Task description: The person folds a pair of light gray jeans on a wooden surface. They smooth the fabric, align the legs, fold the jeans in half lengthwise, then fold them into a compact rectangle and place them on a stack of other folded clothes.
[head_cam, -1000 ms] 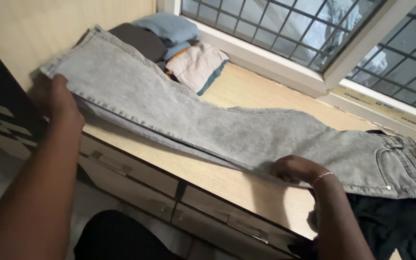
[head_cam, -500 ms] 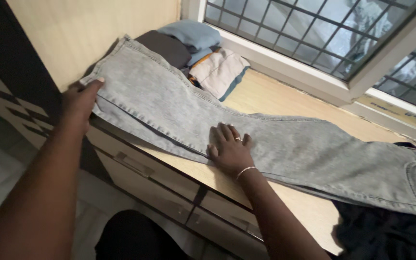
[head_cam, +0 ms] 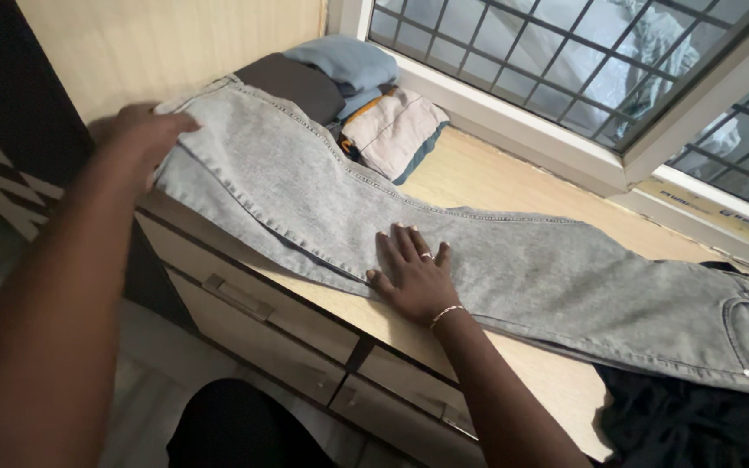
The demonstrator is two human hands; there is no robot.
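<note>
A: Since half a second back, the left hand [head_cam: 136, 134] has been shifted up along the hem of the grey jeans [head_cam: 322, 208], and the leg ends are now laid squarer, one over the other.

B: And the right hand [head_cam: 413, 277]?

A: It has barely been moved: kept flat, fingers spread, pressed on the cloth near the counter [head_cam: 513, 182] edge. Nothing is gripped by it.

B: Is the hem being pinched by the left?

A: The fingers are extended over the hem, loosely open; a pinch underneath cannot be told.

B: So the jeans are stretched along the counter, waistband at the right, over a dark garment [head_cam: 695, 425].

A: Yes, and folded clothes [head_cam: 366, 95] are stacked by the window [head_cam: 565, 69]. The legs look aligned and smoothed.
</note>
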